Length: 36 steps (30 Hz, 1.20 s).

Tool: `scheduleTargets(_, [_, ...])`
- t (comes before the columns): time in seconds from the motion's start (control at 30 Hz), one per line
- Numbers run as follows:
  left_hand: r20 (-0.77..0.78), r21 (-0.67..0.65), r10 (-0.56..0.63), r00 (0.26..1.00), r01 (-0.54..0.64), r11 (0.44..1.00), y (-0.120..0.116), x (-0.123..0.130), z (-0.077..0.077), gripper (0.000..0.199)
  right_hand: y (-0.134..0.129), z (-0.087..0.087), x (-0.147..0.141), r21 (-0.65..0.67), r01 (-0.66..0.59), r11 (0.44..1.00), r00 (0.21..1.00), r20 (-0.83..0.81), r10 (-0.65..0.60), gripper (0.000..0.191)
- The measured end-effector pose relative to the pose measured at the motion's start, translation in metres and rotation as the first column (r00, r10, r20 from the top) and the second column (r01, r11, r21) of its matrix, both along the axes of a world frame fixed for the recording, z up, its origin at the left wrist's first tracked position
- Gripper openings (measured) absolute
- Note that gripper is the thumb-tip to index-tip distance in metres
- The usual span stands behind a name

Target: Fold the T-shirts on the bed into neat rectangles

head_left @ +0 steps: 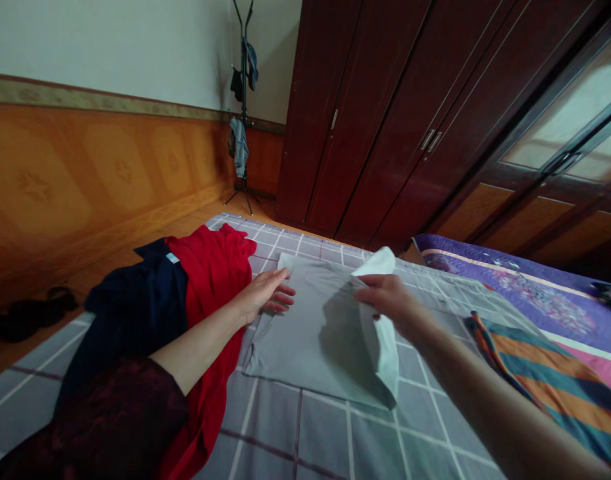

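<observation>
A light grey garment (305, 333) lies flattened on the checked bedspread, with its right edge lifted and partly turned over, showing a paler side. My right hand (385, 297) pinches this raised edge near the garment's upper right corner. At the upper left edge is my left hand (269, 290), its fingers apart and nothing gripped between them. Beside my left forearm are a crumpled red garment (210, 267) and a dark navy one (135, 307) with a small white label.
The grey checked bed (275, 427) bears a folded orange and teal striped garment (550, 367) at right. Beyond are a purple-covered bed (515, 280), dark red wardrobes (365, 120) and a coat stand (244, 100). Dark items (30, 313) lie on the floor at left.
</observation>
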State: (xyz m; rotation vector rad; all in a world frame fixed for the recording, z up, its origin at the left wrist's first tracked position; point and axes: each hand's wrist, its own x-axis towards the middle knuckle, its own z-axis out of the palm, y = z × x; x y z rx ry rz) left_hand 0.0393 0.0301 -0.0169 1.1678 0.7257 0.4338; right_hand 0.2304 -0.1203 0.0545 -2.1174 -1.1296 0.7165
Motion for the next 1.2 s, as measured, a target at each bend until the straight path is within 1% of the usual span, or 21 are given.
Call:
scheduleTargets(0.03, [-0.004, -0.013, 0.009, 1.000, -0.009, 1.000, 0.004, -0.001, -0.002, 0.052, 0.016, -0.002, -0.027, -0.046, -0.100, 0.994, 0.987, 0.125, 0.105, 0.031])
scheduleTargets(0.07, [-0.007, -0.020, 0.015, 1.000, -0.016, 1.000, 0.008, -0.001, -0.004, 0.054, 0.030, -0.007, -0.053, -0.078, -0.199, 0.977, 0.941, 0.263, 0.212, 0.033])
scheduleTargets(0.1, [-0.008, -0.019, 0.023, 1.000, -0.023, 1.000, 0.011, -0.002, -0.007, 0.054, 0.039, -0.014, -0.077, -0.086, -0.233, 0.969, 0.918, 0.309, 0.248, 0.033])
scheduleTargets(0.17, [0.004, 0.004, 0.038, 0.999, -0.038, 0.999, 0.016, -0.002, -0.014, 0.049, 0.048, -0.031, -0.117, -0.118, -0.298, 0.947, 0.869, 0.377, 0.321, 0.031])
scheduleTargets(0.23, [0.026, 0.030, 0.046, 0.999, -0.047, 0.998, 0.020, -0.001, -0.020, 0.041, 0.044, -0.045, -0.140, -0.150, -0.340, 0.928, 0.833, 0.410, 0.372, 0.030])
scheduleTargets(0.3, [0.036, 0.048, 0.056, 0.998, -0.057, 0.997, 0.021, 0.000, -0.024, 0.035, 0.031, -0.051, -0.147, -0.141, -0.376, 0.916, 0.802, 0.446, 0.398, 0.031])
scheduleTargets(0.4, [0.007, 0.068, 0.072, 0.997, -0.072, 0.995, 0.021, 0.000, -0.024, 0.040, 0.005, -0.051, -0.140, -0.095, -0.465, 0.880, 0.737, 0.509, 0.444, 0.033])
scheduleTargets(0.5, [-0.039, 0.086, 0.069, 0.997, -0.066, 0.994, 0.020, 0.000, -0.022, 0.047, -0.021, -0.056, -0.125, -0.074, -0.527, 0.846, 0.665, 0.584, 0.465, 0.028])
scheduleTargets(0.57, [-0.059, 0.105, 0.064, 0.996, -0.058, 0.993, 0.019, 0.000, -0.020, 0.051, -0.036, -0.064, -0.115, -0.049, -0.523, 0.851, 0.626, 0.655, 0.422, 0.027])
scheduleTargets(0.67, [-0.079, 0.146, 0.060, 0.995, -0.048, 0.988, 0.016, -0.001, -0.018, 0.058, -0.053, -0.076, -0.099, -0.017, -0.508, 0.861, 0.568, 0.745, 0.350, 0.032])
scheduleTargets(0.8, [-0.106, 0.200, 0.046, 0.993, -0.024, 0.980, 0.013, -0.001, -0.015, 0.064, -0.074, -0.084, -0.077, 0.001, -0.484, 0.875, 0.500, 0.821, 0.276, 0.032])
scheduleTargets(0.9, [-0.124, 0.251, 0.041, 0.991, -0.008, 0.968, 0.010, -0.001, -0.014, 0.065, -0.090, -0.086, -0.064, 0.010, -0.449, 0.894, 0.493, 0.836, 0.239, 0.030])
scheduleTargets(1.0, [-0.144, 0.307, 0.034, 0.989, 0.012, 0.952, 0.009, -0.001, -0.016, 0.067, -0.102, -0.086, -0.059, 0.006, -0.445, 0.895, 0.490, 0.839, 0.238, 0.028])
scheduleTargets(1.1, [-0.172, 0.364, 0.032, 0.985, 0.033, 0.931, 0.009, -0.002, -0.018, 0.070, -0.107, -0.085, -0.056, -0.003, -0.428, 0.904, 0.478, 0.848, 0.229, 0.026])
scheduleTargets(1.2, [-0.194, 0.417, 0.035, 0.980, 0.050, 0.908, 0.010, -0.002, -0.022, 0.075, -0.108, -0.082, -0.055, -0.003, -0.397, 0.918, 0.492, 0.843, 0.216, 0.024])
